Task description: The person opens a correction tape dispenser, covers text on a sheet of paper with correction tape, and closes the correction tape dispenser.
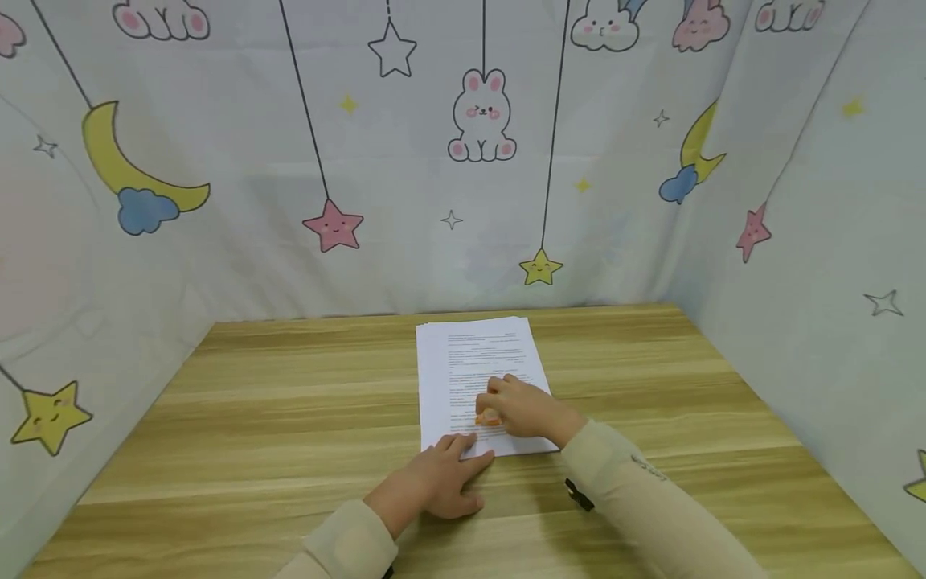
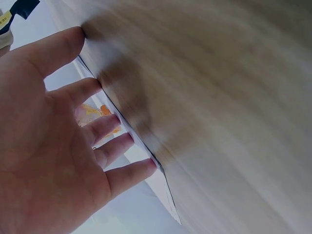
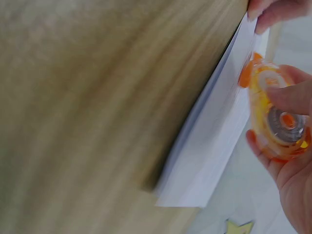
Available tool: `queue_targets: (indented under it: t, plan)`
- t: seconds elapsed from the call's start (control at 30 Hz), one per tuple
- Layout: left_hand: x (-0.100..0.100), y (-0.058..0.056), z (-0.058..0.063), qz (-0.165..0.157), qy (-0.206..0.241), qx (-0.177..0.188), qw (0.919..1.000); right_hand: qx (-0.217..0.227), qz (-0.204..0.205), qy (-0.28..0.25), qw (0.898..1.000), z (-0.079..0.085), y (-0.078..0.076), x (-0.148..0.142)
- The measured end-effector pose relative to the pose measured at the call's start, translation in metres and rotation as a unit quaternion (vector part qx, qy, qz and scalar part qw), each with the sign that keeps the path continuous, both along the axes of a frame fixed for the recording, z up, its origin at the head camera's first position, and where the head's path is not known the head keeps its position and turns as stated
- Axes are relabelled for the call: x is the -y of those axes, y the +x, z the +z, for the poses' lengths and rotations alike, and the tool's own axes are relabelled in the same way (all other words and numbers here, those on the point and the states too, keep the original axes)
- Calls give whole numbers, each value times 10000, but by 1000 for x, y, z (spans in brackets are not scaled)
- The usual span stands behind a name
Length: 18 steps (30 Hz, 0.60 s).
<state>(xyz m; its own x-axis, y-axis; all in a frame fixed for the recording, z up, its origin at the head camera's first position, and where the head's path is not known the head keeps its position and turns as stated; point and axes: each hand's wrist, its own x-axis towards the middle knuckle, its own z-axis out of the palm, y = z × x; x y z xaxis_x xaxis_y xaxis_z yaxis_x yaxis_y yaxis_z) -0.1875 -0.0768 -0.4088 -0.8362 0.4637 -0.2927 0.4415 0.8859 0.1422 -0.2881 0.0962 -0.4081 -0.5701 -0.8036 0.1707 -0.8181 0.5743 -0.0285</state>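
Observation:
A stack of printed paper (image 1: pixel 436 378) lies on the wooden table. My right hand (image 1: pixel 526 408) grips an orange, see-through correction tape (image 3: pixel 265 109) over the lower lines of print. Its orange tip is close to the top sheet in the right wrist view, and a dark reel shows inside the casing. My left hand (image 1: pixel 441 480) has its fingers spread, with fingertips on the near edge of the stack. From the left wrist view, the left thumb rests nearer me, on the wood beside the sheets.
The wooden table (image 1: pixel 289 402) has pale and darker grain. White cloth (image 1: pixel 405 265) printed with rabbits, moons and stars hangs behind the table and along both sides. Black straps show below each sleeve.

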Motion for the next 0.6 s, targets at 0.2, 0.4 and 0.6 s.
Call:
queue_targets:
  t: [0.2,0.4,0.6]
  plan:
    - [1,0,2,18,18,-9,10000,104,-114,-1365,9905,-2,-7,-22]
    - [-1,1,3,91,170,-87,9998,285,-392,-1428,9886,4,-6,-42]
    - [-7,3,3,145,185,-112,9997,298,-570,-1111,9917,3,-2,-55]
